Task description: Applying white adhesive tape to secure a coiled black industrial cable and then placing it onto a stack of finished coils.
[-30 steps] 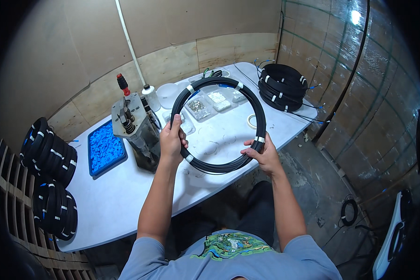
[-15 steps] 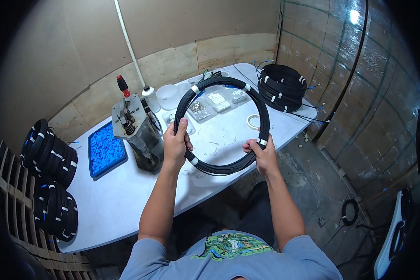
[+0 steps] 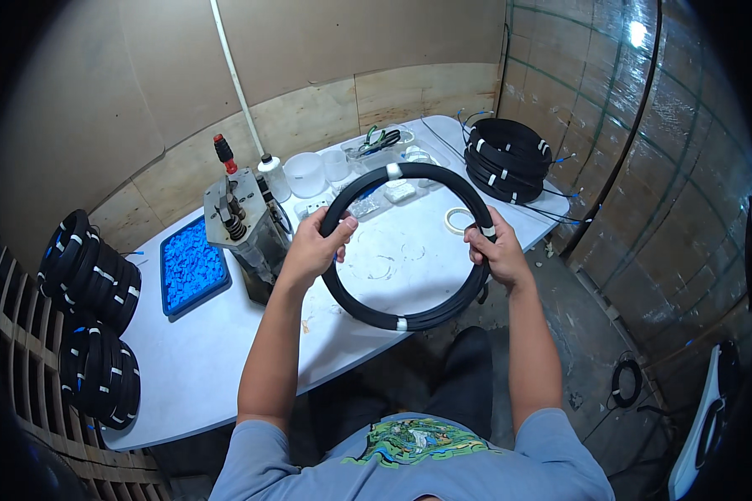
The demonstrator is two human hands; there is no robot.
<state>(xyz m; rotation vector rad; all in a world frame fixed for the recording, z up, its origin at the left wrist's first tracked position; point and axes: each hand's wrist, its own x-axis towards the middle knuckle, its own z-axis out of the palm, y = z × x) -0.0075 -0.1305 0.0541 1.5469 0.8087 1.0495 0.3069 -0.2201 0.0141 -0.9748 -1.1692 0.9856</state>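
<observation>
A black cable coil [image 3: 361, 314], bound with white tape bands, is held up over the front part of the white table. My left hand [image 3: 319, 245] grips the left side of the ring, thumb on top. On the opposite side, my right hand [image 3: 497, 249] is closed round the coil close to one of the white bands. Through the ring the tabletop and part of some clear trays show. Just beyond the coil's right side lies a roll of tape [image 3: 458, 220].
Left on the table [image 3: 184, 367] stand a blue tray [image 3: 194, 267] of small blue parts and a metal bench press [image 3: 246, 225]. Stacked coils [image 3: 508, 159] sit at the far right, more coils [image 3: 100, 367] at the left edge. White tubs [image 3: 307, 175] line the back.
The coil has turned within my hands, so its white bands sit elsewhere. My right hand has moved up and right along the ring; the coil sits a little lower.
</observation>
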